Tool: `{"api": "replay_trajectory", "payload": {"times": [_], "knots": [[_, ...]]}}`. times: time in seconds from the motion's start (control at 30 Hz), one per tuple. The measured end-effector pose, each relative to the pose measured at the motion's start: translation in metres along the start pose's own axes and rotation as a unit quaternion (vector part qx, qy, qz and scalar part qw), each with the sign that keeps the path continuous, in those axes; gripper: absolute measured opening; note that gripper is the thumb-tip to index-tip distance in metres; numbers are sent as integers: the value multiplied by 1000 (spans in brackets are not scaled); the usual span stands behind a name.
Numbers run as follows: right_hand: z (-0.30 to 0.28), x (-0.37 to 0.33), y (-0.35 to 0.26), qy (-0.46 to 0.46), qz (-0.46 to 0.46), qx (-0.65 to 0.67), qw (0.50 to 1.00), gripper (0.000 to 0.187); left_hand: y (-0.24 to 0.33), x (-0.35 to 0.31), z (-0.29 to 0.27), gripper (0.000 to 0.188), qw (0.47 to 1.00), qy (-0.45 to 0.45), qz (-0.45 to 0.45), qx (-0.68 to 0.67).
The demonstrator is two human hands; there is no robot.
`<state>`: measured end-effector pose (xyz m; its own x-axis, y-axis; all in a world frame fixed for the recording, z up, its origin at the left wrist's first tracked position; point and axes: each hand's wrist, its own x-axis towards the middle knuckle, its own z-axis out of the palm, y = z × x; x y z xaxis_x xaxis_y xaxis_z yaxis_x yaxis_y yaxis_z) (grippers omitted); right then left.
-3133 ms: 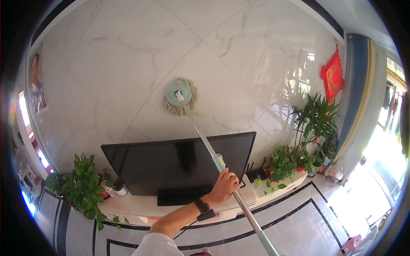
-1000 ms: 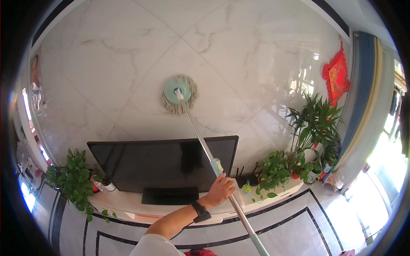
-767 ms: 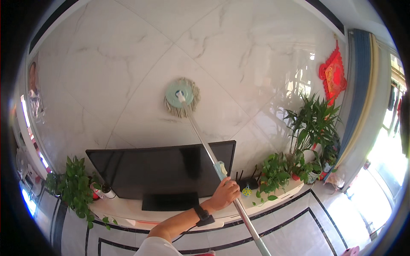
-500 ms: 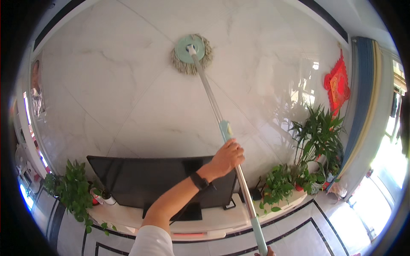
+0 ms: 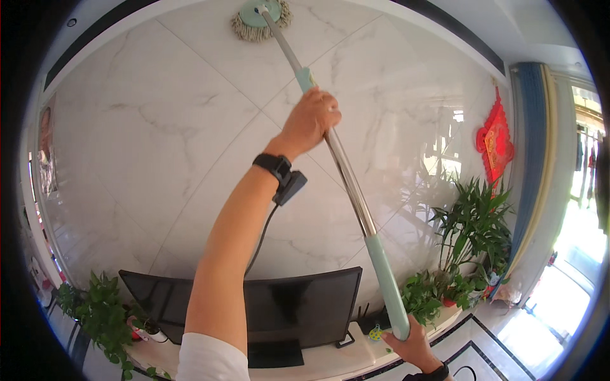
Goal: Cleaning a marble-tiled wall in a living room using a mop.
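A mop point(image 5: 351, 181) with a metal pole, pale green grips and a round green head reaches up across the wall. Its grey string fringe point(image 5: 254, 32) lies against the marble-patterned wall point(image 5: 190, 127) near the top. Wrapped round the pole just below the upper green collar is my left hand point(image 5: 311, 117), with a black band and a small dark corded box at the wrist. Lower down, my right hand point(image 5: 414, 346) grips the bottom end of the green handle, its thumb stretched to the side and its other fingers partly hidden.
Below the wall a black television point(image 5: 305, 308) stands on a pale low cabinet point(image 5: 356, 362). Leafy plants flank it, one at left point(image 5: 105, 311) and a taller one at right point(image 5: 473, 222). A red hanging ornament point(image 5: 495, 143) and a blue curtain point(image 5: 530, 159) are on the right.
The mop head has gone up the wall and slightly left. Both my hands have risen with the pole, and my right hand now shows more fully.
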<state>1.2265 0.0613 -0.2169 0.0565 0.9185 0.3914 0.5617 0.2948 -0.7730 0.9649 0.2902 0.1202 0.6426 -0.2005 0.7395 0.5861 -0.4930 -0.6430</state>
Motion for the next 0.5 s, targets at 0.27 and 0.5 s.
{"api": "replay_trajectory", "payload": {"times": [0.27, 0.5], "knots": [[-12, 8, -5, 44, -11, 9, 999, 44, -5, 10, 5, 23, 999, -7, -42, 29], [-12, -46, 88, -8, -32, -18, 999, 48, 93, -46, 34, 21, 995, -42, -85, -41]]}}
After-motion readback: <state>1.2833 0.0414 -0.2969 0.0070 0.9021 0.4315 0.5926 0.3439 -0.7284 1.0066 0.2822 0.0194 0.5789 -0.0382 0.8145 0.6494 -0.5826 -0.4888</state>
